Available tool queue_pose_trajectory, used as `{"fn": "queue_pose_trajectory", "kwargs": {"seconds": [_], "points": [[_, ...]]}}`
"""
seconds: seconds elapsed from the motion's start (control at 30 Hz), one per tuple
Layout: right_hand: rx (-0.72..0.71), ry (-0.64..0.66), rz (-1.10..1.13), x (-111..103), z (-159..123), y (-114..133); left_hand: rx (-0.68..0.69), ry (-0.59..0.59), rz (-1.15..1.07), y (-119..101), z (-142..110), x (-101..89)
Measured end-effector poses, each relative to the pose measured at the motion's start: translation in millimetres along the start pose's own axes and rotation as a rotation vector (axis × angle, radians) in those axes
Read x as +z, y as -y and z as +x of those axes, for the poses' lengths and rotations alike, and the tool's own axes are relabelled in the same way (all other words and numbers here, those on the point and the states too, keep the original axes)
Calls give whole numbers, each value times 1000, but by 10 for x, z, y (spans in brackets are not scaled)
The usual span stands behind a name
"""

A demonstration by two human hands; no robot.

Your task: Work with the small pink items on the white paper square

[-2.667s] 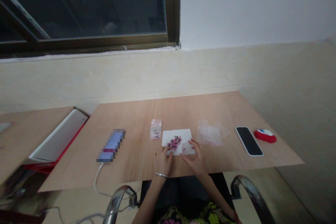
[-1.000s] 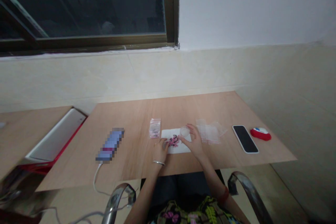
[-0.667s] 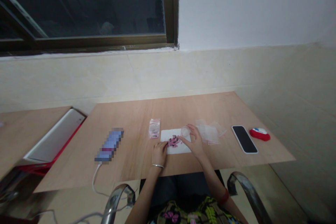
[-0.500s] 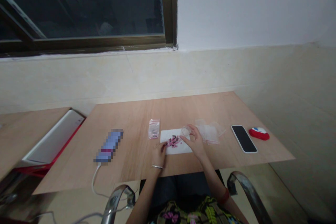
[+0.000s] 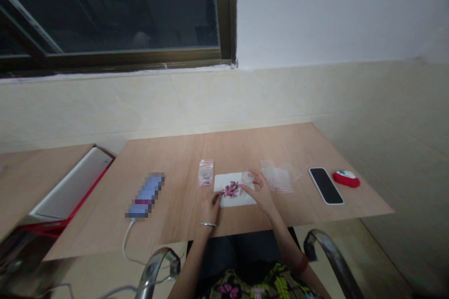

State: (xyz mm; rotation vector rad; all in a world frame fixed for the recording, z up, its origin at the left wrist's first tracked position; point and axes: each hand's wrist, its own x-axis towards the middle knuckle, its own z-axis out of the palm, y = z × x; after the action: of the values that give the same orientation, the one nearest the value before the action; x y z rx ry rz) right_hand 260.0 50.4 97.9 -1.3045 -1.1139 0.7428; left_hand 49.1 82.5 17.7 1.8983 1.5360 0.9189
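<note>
"What are the fingers doing?"

"The right hand curls its fingers round a small clear round plastic cup, touching it near the rim. A light hold like that suits something so thin. The left hand reaches its fingers into a heap of small pink-and-dark pieces — whether they're closed on one, I can't tell."

"Where's the heap, and what's around it?"

"It lies mid-sheet on a white paper sheet, on the light wooden desk. Just left of the sheet sits a small clear zip bag; just right, a loose stack of clear plastic bags — keep the pieces away from the sheet's edges."
</note>
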Motion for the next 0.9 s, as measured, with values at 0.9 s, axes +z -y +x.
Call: {"fn": "queue_pose_trajectory", "kwargs": {"seconds": [0.9], "points": [[-69, 146, -9, 156, -126, -25, 142, -85, 14, -910, 215, -384]]}}
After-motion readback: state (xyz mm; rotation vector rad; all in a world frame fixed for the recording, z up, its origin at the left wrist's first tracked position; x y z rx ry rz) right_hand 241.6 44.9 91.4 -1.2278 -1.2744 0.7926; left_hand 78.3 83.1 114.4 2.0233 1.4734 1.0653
